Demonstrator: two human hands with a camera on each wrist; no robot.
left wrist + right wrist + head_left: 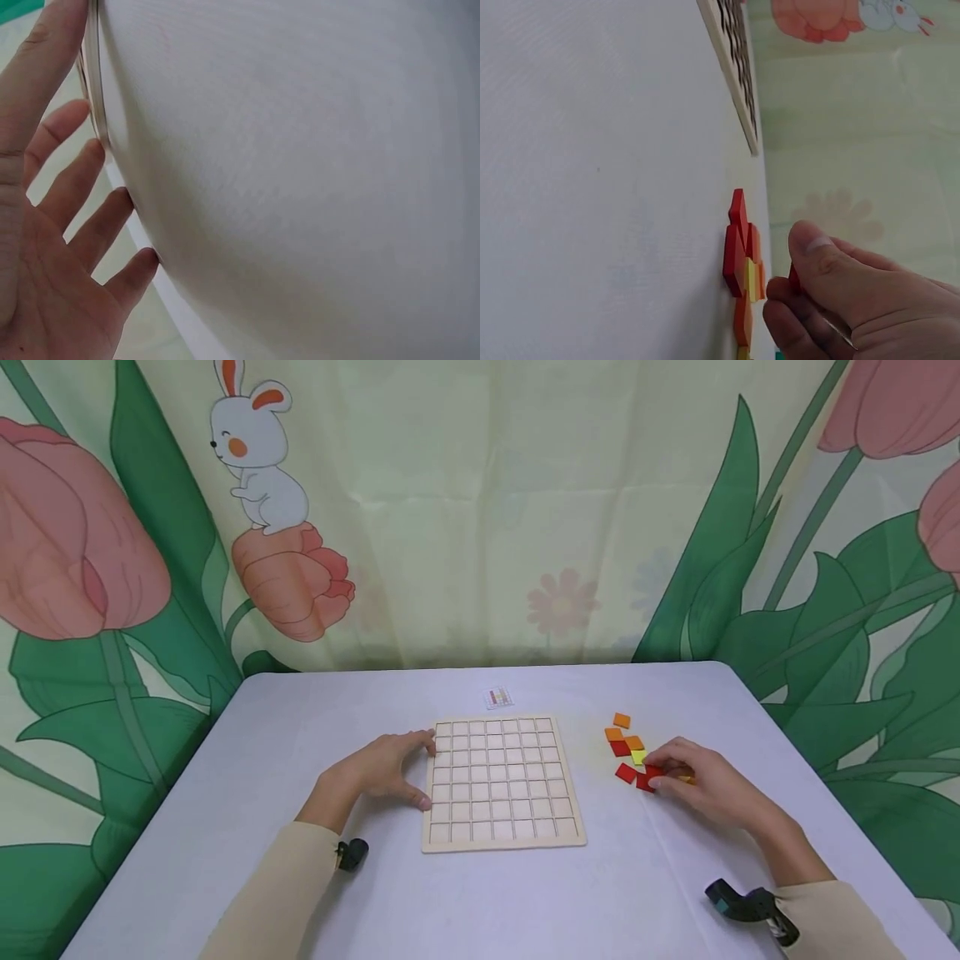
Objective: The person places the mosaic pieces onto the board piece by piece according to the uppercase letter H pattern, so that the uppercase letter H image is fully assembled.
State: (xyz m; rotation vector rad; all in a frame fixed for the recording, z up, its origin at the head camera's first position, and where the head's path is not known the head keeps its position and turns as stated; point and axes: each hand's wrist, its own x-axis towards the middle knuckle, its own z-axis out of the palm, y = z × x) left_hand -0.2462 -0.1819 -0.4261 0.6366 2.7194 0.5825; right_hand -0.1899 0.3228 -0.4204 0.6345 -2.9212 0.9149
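1 red tile (794, 279) is pinched in the right hand's (707, 781) grip, just beside loose tiles (620, 748), right of the grid board (498, 772). The board's left edge is touched by the left hand (381, 766), spread wide. Loose tiles might be scattered if brushed by fingertips.

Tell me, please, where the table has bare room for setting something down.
The white table is bare between the wooden grid board and coloured tiles, and between the beige sleeves; it is crowded around the tiles and right hand.
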